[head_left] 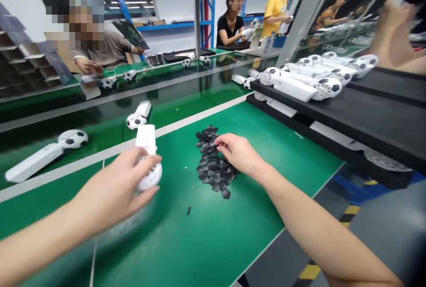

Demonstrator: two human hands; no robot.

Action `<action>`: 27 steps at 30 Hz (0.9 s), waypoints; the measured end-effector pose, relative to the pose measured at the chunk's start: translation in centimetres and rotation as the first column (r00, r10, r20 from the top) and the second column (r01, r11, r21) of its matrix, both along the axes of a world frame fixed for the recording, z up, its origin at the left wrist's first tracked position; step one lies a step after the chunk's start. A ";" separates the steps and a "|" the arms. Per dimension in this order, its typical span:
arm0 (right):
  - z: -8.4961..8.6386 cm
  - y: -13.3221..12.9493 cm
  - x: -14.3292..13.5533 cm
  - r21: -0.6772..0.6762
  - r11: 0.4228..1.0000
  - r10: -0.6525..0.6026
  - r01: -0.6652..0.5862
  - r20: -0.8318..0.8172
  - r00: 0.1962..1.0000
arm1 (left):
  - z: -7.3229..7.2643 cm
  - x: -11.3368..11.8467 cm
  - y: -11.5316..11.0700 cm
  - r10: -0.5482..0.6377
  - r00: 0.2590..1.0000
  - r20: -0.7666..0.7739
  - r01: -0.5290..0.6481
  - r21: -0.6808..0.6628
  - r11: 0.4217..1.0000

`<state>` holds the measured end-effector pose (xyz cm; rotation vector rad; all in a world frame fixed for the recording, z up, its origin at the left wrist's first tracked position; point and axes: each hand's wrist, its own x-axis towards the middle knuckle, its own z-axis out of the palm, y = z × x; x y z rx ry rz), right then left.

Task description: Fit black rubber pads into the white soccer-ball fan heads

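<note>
My left hand is wrapped round the ball end of a white device, whose flat handle points away from me above the green table. My right hand is at the upper right of a pile of small black pieces. Its thumb and index finger are pinched together over the pile, and whatever they hold is too small to make out. One stray black piece lies on the table between the hands and nearer to me.
Soccer-patterned devices lie on the belt beyond the green table. Black trays stacked with more devices stand at right. Several people are across the belt, and another person's arm reaches in at upper right.
</note>
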<state>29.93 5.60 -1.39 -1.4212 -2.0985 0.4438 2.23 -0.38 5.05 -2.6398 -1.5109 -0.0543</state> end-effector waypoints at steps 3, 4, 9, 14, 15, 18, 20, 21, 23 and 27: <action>0.3 -0.5 -0.9 -0.025 0.996 0.085 -0.088 -0.122 0.989 | -2.1 -0.7 -4.3 0.089 0.996 -0.017 -0.091 -0.127 0.988; 0.4 -0.7 -1.3 -0.038 0.993 0.105 -0.112 -0.149 0.983 | -2.6 -1.0 -4.9 0.099 0.995 -0.014 -0.100 -0.173 0.980; 1.1 -2.0 -3.6 -0.167 0.949 0.199 -0.266 -0.338 0.920 | -2.4 -3.6 -3.9 -0.110 0.994 -0.016 0.102 -0.245 0.964; 1.6 -3.6 -5.4 -0.224 0.912 0.230 -0.343 -0.413 0.881 | -1.8 -4.1 -0.5 -0.364 0.931 -0.029 0.350 -0.215 0.912; 1.8 -3.9 -5.7 -0.216 0.915 0.234 -0.340 -0.401 0.885 | -2.0 -3.5 -0.2 -0.368 0.930 -0.022 0.355 -0.211 0.911; 2.2 -5.0 -6.5 -0.075 0.937 0.301 -0.340 -0.319 0.899 | -3.2 -1.5 -0.2 -0.237 0.972 0.004 0.233 -0.188 0.954; 2.3 -5.7 -6.8 0.058 0.923 0.383 -0.380 -0.230 0.895 | -4.2 -0.5 -0.6 -0.103 0.993 0.055 0.112 -0.191 0.975; 2.3 -6.1 -7.0 0.109 0.907 0.419 -0.406 -0.183 0.889 | -4.5 -0.2 -0.9 -0.047 0.996 0.077 0.061 -0.193 0.979; 2.2 -6.6 -7.2 0.169 0.881 0.461 -0.441 -0.100 0.882 | -4.9 0.0 -1.2 0.028 0.995 0.095 -0.009 -0.196 0.980; 1.7 -7.4 -7.9 0.189 0.884 0.439 -0.428 -0.019 0.898 | -4.5 -0.4 -1.4 -0.001 0.980 0.197 0.055 -0.268 0.962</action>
